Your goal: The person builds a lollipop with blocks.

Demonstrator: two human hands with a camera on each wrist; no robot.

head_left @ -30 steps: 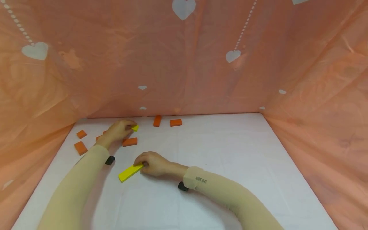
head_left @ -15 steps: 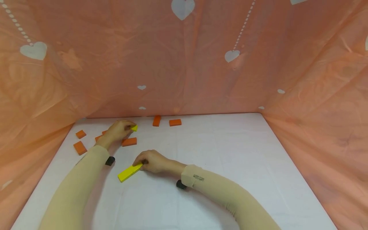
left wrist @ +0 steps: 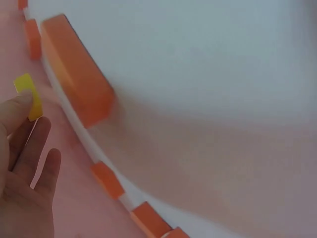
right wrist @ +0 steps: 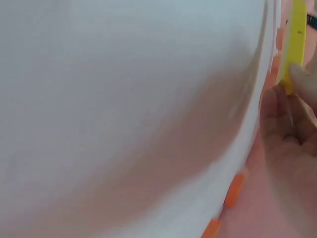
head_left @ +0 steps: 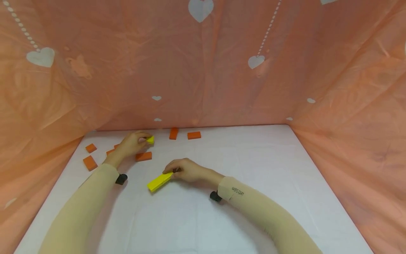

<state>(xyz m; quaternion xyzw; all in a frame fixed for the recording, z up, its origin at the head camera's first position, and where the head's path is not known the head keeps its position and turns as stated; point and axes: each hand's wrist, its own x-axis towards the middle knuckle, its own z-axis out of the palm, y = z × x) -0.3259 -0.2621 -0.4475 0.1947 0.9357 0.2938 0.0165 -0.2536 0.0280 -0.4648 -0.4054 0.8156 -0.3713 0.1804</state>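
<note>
Toward the back left of the table, my left hand (head_left: 130, 144) pinches a small yellow block (head_left: 150, 140) between thumb and fingers; the left wrist view shows the yellow block (left wrist: 28, 96) at the thumb tip, with the other fingers spread below. My right hand (head_left: 188, 170) grips one end of a longer yellow block (head_left: 159, 182), whose free end points to the front left. In the right wrist view this long yellow block (right wrist: 295, 44) stands out past the thumb. An orange block (head_left: 144, 156) lies just below my left hand.
Two orange blocks, one upright in view (head_left: 173, 133) and one crosswise (head_left: 194, 135), lie at the table's back edge. More orange blocks (head_left: 90, 163) lie on the left, some partly behind the left hand. A peach curtain (head_left: 203, 88) surrounds the white table (head_left: 241, 158).
My right hand has moved right and toward the back with the long yellow block. The left hand and its small yellow block have shifted only slightly.
</note>
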